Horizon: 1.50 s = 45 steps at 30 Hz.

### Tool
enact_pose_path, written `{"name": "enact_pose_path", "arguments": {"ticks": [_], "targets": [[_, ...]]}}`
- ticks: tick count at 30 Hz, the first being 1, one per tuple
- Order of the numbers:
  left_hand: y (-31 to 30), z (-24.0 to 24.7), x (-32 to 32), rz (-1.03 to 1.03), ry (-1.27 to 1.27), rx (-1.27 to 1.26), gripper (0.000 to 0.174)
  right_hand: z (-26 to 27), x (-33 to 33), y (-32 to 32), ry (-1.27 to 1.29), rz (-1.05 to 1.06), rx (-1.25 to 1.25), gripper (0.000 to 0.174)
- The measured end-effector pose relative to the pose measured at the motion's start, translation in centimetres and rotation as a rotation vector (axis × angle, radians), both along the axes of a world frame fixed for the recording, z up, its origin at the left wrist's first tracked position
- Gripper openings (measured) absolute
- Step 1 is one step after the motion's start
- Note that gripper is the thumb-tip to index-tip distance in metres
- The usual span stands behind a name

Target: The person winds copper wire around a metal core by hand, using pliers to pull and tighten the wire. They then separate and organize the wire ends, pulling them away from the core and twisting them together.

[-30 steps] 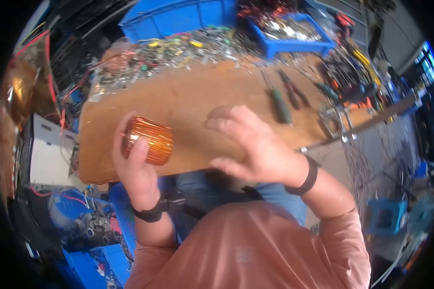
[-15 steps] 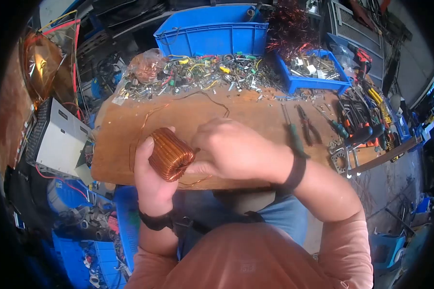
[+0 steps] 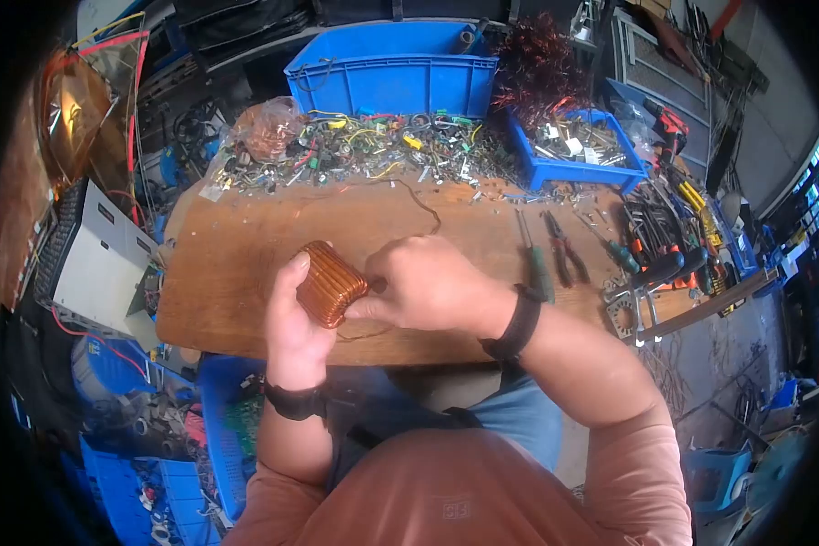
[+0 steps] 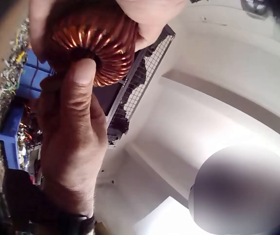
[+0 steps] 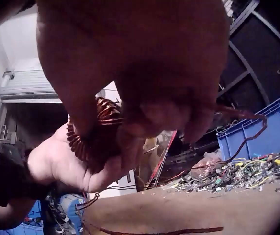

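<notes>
A toroidal coil of copper wire (image 3: 332,284) is held up over the wooden table by my left hand (image 3: 298,332), whose thumb lies along its upper side. At the coil's right end, my right hand (image 3: 432,284) has its fingers curled in and pinches the copper wire. The left wrist view shows the right thumb (image 4: 83,73) at the hole in the middle of the windings (image 4: 113,54). A loose length of copper wire (image 5: 251,139) runs out from the right hand and bends back above the table. The right hand covers part of the coil in the right wrist view.
Metal and plastic scraps (image 3: 373,146) lie along the table's (image 3: 218,273) back edge, before a large blue bin (image 3: 391,82). A blue tray of parts (image 3: 578,168) stands at the back right. Screwdriver (image 3: 537,268), pliers (image 3: 564,250) and other tools lie to the right.
My right hand has gone from spread and apart to pinching the wire at the coil's end. The coil has turned in my left hand, its end now facing my right hand.
</notes>
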State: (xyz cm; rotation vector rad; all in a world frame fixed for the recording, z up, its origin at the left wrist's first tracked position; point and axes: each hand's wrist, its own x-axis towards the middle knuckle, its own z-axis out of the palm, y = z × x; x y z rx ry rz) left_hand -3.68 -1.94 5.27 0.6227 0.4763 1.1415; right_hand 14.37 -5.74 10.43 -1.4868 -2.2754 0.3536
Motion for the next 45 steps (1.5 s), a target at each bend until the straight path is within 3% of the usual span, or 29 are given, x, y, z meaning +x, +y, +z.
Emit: {"name": "enact_pose_path", "arguments": {"ticks": [3, 12, 15, 18, 21, 24, 27, 30, 45], "targets": [[0.1, 0.0, 0.1, 0.016, -0.037, -0.015, 0.038, -0.5, -0.5, -0.1, -0.016, -0.044, 0.092, 0.039], [0.2, 0.9, 2.8, 0.699, 0.167, 0.154, 0.026, -1.8, -3.2, 0.9, -0.026, -0.299, 0.33, 0.039], [1.1, -0.1, 1.1, 0.51, 0.069, 0.059, 0.026, -2.4, -3.7, 0.4, -0.007, -0.319, 0.292, 0.037], [0.0, 0.3, 0.5, 0.367, 0.015, -0.009, 0.026, -2.7, -2.5, -0.1, -0.035, -0.2, 0.28, 0.037], [-0.5, 0.2, 0.5, 0.371, 0.025, -0.005, 0.029, -2.7, -2.0, -1.1, -0.039, -0.121, 0.295, 0.037], [-0.1, -0.3, 0.3, 0.351, -0.034, 0.004, 0.035, -2.5, -1.8, -1.9, 0.018, -0.217, 0.215, 0.035], [-0.3, -0.3, 0.2, 0.265, -0.065, 0.053, 0.039, -3.5, -1.2, -2.6, 0.066, -0.257, 0.294, 0.033], [-1.1, -0.3, 0.9, 0.247, -0.15, -0.063, 0.04, -3.7, -1.7, -4.1, 0.138, -0.291, 0.39, 0.031], [-3.9, -1.8, 3.0, 0.16, -0.098, 0.016, 0.045, -5.1, -1.6, -7.7, 0.251, -0.419, 0.462, 0.032]]}}
